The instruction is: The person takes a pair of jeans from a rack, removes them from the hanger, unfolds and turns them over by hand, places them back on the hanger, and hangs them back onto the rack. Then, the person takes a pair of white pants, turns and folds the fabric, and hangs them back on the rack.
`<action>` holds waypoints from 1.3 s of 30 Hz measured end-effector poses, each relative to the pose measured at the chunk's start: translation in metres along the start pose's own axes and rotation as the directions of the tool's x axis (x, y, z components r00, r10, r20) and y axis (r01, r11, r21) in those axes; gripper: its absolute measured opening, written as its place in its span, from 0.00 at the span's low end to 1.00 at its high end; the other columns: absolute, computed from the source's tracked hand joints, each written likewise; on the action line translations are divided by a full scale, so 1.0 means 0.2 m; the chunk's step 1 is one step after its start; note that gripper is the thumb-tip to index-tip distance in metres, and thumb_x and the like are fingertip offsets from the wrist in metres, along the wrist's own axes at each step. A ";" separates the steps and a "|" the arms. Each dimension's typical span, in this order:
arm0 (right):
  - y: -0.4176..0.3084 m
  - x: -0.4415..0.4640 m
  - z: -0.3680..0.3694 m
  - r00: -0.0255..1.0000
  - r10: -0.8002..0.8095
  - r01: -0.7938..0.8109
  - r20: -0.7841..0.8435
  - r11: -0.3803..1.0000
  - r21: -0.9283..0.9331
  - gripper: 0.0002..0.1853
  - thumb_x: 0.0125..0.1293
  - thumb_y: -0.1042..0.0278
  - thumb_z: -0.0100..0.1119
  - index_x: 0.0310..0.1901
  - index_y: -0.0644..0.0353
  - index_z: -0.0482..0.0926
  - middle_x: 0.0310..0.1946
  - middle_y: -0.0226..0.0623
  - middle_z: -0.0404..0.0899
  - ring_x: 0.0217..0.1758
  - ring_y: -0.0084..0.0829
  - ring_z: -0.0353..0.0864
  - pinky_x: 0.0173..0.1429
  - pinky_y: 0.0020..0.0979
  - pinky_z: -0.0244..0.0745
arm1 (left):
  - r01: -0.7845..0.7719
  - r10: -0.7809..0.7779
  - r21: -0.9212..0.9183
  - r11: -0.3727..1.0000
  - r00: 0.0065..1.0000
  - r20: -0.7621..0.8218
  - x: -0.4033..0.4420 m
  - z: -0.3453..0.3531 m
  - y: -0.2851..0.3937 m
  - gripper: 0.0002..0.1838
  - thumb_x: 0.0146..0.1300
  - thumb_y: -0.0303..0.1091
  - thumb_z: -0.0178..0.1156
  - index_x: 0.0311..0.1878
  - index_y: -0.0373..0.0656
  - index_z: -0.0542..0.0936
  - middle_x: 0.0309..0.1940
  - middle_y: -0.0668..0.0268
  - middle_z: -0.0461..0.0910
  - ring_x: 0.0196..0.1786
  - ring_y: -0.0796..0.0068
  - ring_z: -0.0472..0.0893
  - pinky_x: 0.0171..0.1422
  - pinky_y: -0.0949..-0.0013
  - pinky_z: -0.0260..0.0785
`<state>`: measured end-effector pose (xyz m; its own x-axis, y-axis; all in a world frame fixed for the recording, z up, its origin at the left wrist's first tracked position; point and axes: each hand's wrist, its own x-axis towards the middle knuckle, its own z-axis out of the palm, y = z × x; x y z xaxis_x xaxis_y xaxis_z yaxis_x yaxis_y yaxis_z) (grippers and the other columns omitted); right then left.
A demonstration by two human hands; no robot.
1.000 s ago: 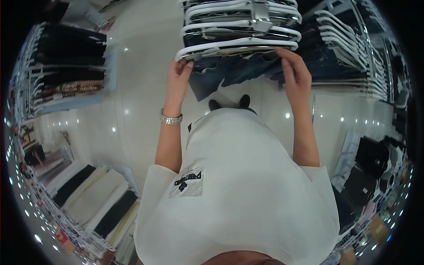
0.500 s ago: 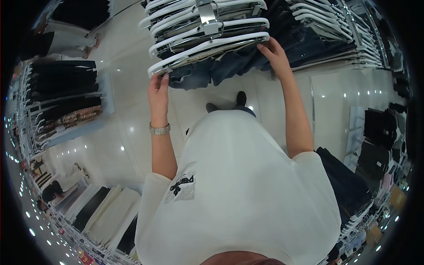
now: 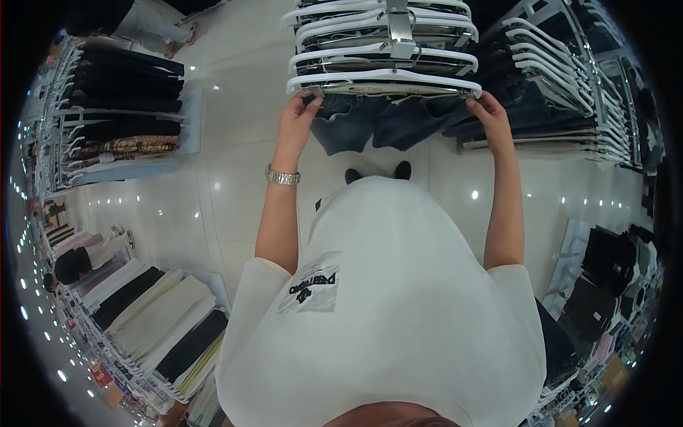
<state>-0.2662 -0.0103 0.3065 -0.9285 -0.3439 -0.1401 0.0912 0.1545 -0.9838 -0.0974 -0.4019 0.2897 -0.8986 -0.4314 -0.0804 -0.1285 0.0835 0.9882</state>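
Note:
Dark blue jeans [image 3: 388, 122] hang by their waistband from the clips of the nearest white hanger [image 3: 384, 76], at the front of a rack. My left hand [image 3: 297, 122] pinches the left end of the waistband beside a metal clip. At the other end, my right hand [image 3: 491, 117] has its thumb and fingers closed on the waistband near the hanger's right tip. The hanger lies nearly level across the view. Behind it, several more white hangers [image 3: 384, 53] with trousers hang one after another along a metal bar.
More jeans on white hangers [image 3: 544, 64] hang at the right. Dark trousers [image 3: 128, 92] hang at the left, and pale and black ones [image 3: 160, 313] at the lower left. Folded dark clothes [image 3: 605, 263] lie at the right. Other people [image 3: 149, 25] stand at the upper left.
Since half a second ago, the rack and both hands have shifted rightward in view, and the tilted front hanger now looks level. Both hands remain at the ends of the waistband.

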 end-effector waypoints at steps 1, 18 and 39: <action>0.00 0.01 0.00 1.000 -0.003 0.003 -0.006 1.000 0.010 0.16 0.69 0.65 0.67 0.55 0.61 0.82 0.46 0.25 0.83 0.52 0.18 0.78 0.63 0.24 0.68 | -0.013 0.013 -0.016 1.000 1.000 0.003 0.00 0.00 -0.01 0.15 0.72 0.34 0.64 0.57 0.37 0.79 0.39 0.72 0.81 0.42 0.84 0.74 0.50 0.76 0.67; 0.43 0.00 0.13 0.980 0.196 -0.200 -0.043 0.968 -0.153 0.15 0.69 0.60 0.68 0.49 0.63 0.86 0.39 0.23 0.83 0.44 0.16 0.74 0.52 0.21 0.67 | -0.041 0.057 0.190 0.981 0.995 -0.081 0.09 0.04 -0.34 0.14 0.71 0.35 0.64 0.54 0.37 0.82 0.41 0.67 0.86 0.43 0.80 0.79 0.51 0.73 0.71; 0.87 -0.03 0.04 0.961 0.262 -0.275 -0.085 0.905 -0.325 0.23 0.66 0.54 0.69 0.55 0.63 0.83 0.48 0.40 0.86 0.51 0.30 0.83 0.60 0.32 0.74 | -0.076 0.076 0.245 0.967 0.997 0.011 0.04 0.11 -0.47 0.20 0.69 0.39 0.67 0.54 0.32 0.81 0.45 0.60 0.87 0.46 0.73 0.83 0.54 0.70 0.73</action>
<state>-0.2415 0.0114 0.1360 -0.8994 -0.2117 -0.3825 0.2208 0.5353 -0.8153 -0.1016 -0.3936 0.1932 -0.9103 -0.4139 -0.0063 -0.1583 0.3338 0.9293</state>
